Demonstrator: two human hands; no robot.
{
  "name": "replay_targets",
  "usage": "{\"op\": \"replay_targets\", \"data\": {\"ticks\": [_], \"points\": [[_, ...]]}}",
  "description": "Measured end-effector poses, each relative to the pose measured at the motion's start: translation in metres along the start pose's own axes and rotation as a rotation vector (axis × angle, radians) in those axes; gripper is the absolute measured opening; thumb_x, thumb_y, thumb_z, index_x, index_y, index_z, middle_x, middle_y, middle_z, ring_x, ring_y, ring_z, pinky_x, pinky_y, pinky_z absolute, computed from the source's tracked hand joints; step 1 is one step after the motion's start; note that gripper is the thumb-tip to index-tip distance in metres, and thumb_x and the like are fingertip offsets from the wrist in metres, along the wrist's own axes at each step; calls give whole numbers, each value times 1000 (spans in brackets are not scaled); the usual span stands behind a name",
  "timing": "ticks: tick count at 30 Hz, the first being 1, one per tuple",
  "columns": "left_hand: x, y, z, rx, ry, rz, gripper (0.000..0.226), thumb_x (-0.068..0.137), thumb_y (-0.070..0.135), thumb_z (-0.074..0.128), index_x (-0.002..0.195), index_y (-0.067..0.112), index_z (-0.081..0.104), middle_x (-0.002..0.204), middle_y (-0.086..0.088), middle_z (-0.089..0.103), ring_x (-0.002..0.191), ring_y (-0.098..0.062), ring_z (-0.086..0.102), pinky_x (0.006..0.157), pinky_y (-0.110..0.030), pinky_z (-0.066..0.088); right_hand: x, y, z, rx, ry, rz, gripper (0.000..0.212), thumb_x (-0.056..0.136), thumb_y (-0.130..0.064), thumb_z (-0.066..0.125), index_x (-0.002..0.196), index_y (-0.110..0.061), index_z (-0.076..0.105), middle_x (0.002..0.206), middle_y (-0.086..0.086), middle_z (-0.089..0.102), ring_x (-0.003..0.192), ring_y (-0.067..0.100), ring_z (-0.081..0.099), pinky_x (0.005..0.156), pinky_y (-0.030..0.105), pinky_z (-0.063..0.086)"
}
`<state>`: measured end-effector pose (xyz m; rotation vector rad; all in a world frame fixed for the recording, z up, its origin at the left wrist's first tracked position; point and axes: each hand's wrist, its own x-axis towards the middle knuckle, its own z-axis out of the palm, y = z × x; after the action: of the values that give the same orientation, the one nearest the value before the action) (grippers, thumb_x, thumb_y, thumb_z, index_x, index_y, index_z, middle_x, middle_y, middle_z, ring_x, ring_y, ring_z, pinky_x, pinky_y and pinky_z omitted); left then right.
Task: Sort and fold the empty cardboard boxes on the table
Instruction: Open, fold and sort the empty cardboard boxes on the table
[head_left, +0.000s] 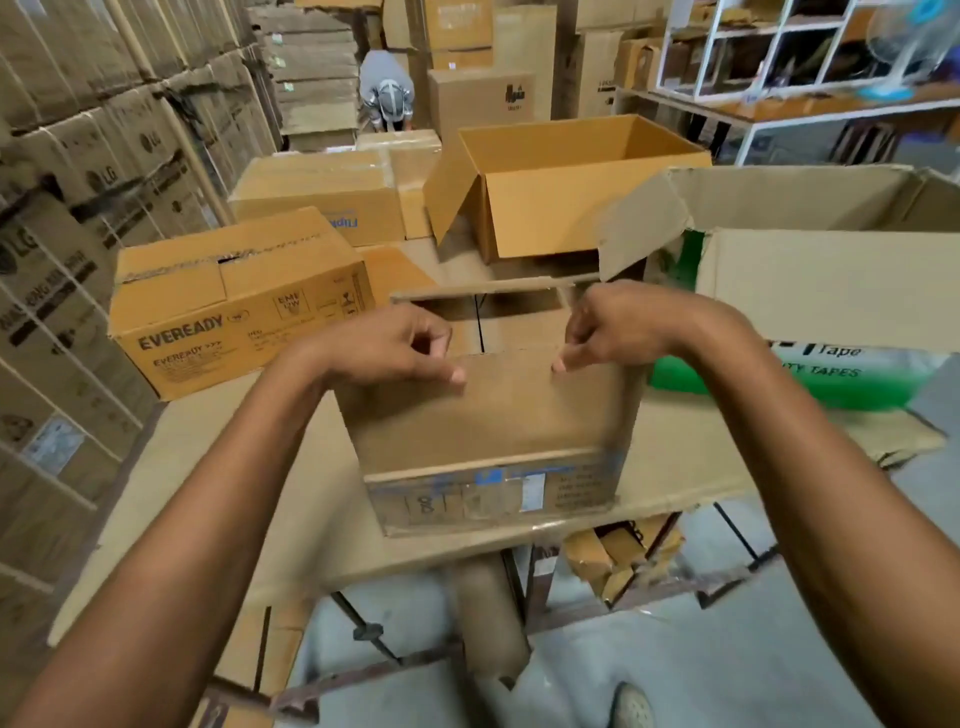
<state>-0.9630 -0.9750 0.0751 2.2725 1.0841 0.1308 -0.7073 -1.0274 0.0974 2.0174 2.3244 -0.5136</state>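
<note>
A small brown cardboard box (488, 431) with blue tape and labels on its near side stands at the table's front edge, its top open. My left hand (395, 345) grips the left end of its near top flap. My right hand (613, 327) pinches the right end of the same flap. Behind it an Eveready box (234, 306) stands closed at the left. An open orange box (561, 192) sits at the back. A large open box (831, 280) with green tape printing is at the right.
The cardboard-covered table (218, 467) has its front edge close to me. More closed boxes (322, 192) lie behind. Stacked LG cartons (78, 182) wall the left. White shelves (779, 52) stand at the back right. A person (387, 91) bends over far back.
</note>
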Motion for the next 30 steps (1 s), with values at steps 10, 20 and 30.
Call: {"op": "replay_targets", "data": {"ticks": [10,20,30], "points": [[-72,7,96,57,-250,3,59,93,70,19,147,49,33,149,31,32,137,8,29,110,-12,20,-41,8,75,35,-442,-177,98,66,-74,70,151,-41,35,136,-20,47,126,10,46,104,30,38],[-43,-68,212,624,393,-56,68,96,55,43,153,20,30,158,-22,28,147,-42,23,116,-58,15,-36,14,172,-173,-99,-170,103,77,-82,52,155,-46,-4,166,4,-16,153,29,-13,121,59,-1],[-20,-57,177,304,587,22,40,99,42,40,116,16,63,120,-4,61,116,-25,53,97,-40,39,-12,6,154,-52,123,-86,66,91,-70,42,146,-33,42,143,1,46,127,25,41,103,46,40]]}}
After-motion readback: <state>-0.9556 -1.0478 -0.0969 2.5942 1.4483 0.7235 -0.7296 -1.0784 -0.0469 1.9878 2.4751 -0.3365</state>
